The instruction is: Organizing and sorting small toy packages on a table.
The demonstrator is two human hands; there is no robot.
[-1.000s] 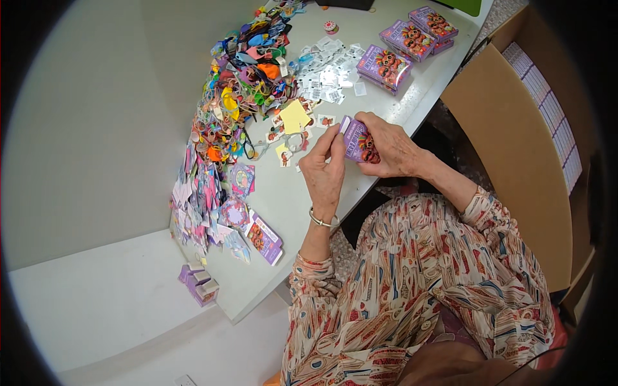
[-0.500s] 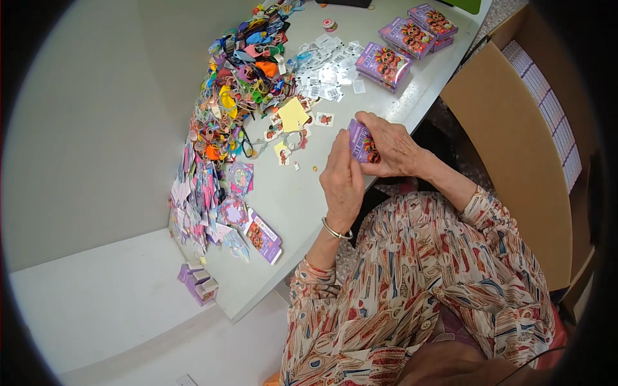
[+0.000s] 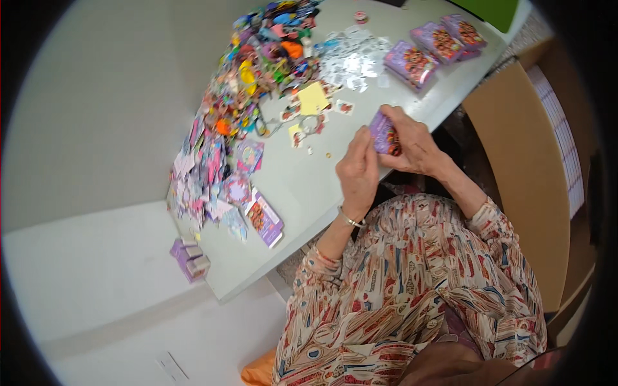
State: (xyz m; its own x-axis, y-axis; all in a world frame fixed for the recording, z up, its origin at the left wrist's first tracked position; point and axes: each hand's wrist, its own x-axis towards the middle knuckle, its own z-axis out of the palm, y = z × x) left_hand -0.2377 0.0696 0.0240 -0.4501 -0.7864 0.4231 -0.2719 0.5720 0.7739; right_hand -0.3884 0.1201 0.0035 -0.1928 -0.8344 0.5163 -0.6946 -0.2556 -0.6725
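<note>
A small purple printed box (image 3: 385,136) is gripped between my two hands over the table's near edge. My left hand (image 3: 358,168) presses along its left side, fingers together. From the right, my right hand (image 3: 413,143) wraps round it, and its fingers cover part of the printed front. An opened, flattened-looking purple box (image 3: 264,219) lies to the left on the table. Yellow paper squares (image 3: 313,98) and small picture cards (image 3: 344,107) are scattered beyond my hands.
Mixed colourful trinkets (image 3: 273,64) and folded paper pieces (image 3: 199,167) are heaped along the wall. Small clear packets (image 3: 354,58) lie near filled purple boxes (image 3: 412,63) at the far right. A large carton (image 3: 521,161) with stacked boxes stands right. Purple box pieces (image 3: 190,260) sit by the left corner.
The whole view has shifted, so the table and its contents appear moved; the picture is blurred. Both hands still hold the purple box, which looks slightly more tilted.
</note>
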